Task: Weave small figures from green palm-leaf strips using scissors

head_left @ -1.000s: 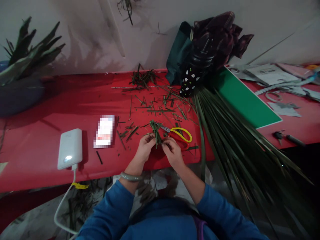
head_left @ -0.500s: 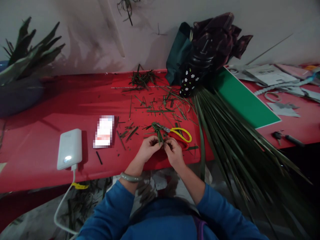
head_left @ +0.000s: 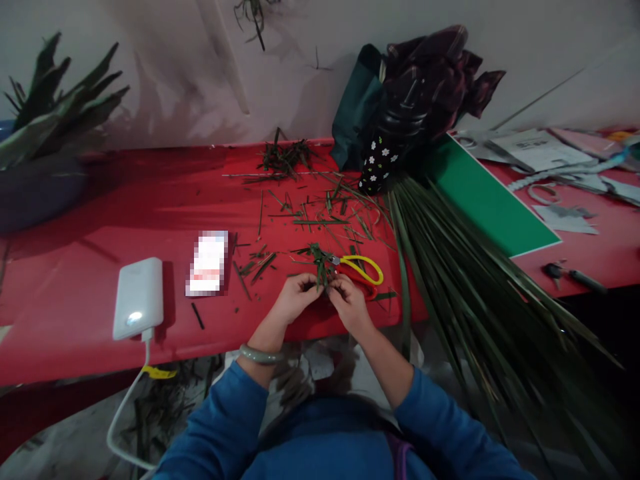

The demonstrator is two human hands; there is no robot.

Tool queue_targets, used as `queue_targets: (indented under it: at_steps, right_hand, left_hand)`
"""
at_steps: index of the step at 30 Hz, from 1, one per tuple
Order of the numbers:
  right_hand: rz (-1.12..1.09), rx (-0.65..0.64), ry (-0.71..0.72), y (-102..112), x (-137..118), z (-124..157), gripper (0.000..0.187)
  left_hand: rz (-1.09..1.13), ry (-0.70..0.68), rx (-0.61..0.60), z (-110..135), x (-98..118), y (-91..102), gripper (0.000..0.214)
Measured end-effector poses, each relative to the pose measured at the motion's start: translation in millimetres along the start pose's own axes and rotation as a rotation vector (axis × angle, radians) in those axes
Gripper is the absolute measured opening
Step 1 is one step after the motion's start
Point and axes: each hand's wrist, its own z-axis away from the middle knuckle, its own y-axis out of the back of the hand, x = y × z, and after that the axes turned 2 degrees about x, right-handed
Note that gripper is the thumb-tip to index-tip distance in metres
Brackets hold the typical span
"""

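Between my two hands is a small piece of woven green leaf (head_left: 321, 261), its folded strips pointing away from me. My left hand (head_left: 299, 297) pinches its near end from the left, and a pale bangle (head_left: 261, 355) circles that wrist. From the right, the fingertips of my right hand (head_left: 347, 301) close on the same end, almost touching the left fingertips. Just beyond the right hand lie scissors (head_left: 363, 263) with yellow and red handles, their blades partly behind the leaf piece. Exactly how the strips run between my fingers is too small to make out.
Leaf scraps (head_left: 287, 157) litter the red tabletop (head_left: 165, 193). To the left are a phone (head_left: 207, 263) and a white power bank (head_left: 139, 299) with a cable. Long green leaves (head_left: 450, 253) hang over the front edge at right, beside a green board (head_left: 493, 200) and a dark bag (head_left: 356, 107).
The woven leaf piece has tilted slightly to the right in my fingers. Both hands keep their pinch, with only small finger shifts.
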Motion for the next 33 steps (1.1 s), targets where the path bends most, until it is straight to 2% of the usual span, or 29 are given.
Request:
queue_targets:
  at_steps: [6,24,28,33]
  right_hand:
    - [0.01,-0.055,-0.04,4.7,5.1,-1.4,0.01]
    - [0.097,-0.028,0.032,5.5,4.9,-1.3,0.007]
    - [0.143,-0.001,0.005,5.1,5.1,-2.6,0.01]
    - [0.035,-0.024,-0.043,4.5,5.0,-1.2,0.013]
  left_hand:
    - [-0.06,0.023,-0.016,-1.3,-0.2,2.0,0.017]
    - [-0.15,0.049,-0.114,-2.6,3.3,6.9,0.014]
    - [-0.1,0.089,-0.2,-0.1,4.2,6.4,0.017]
    - [-0.057,0.068,-0.134,1.1,2.0,3.9,0.02]
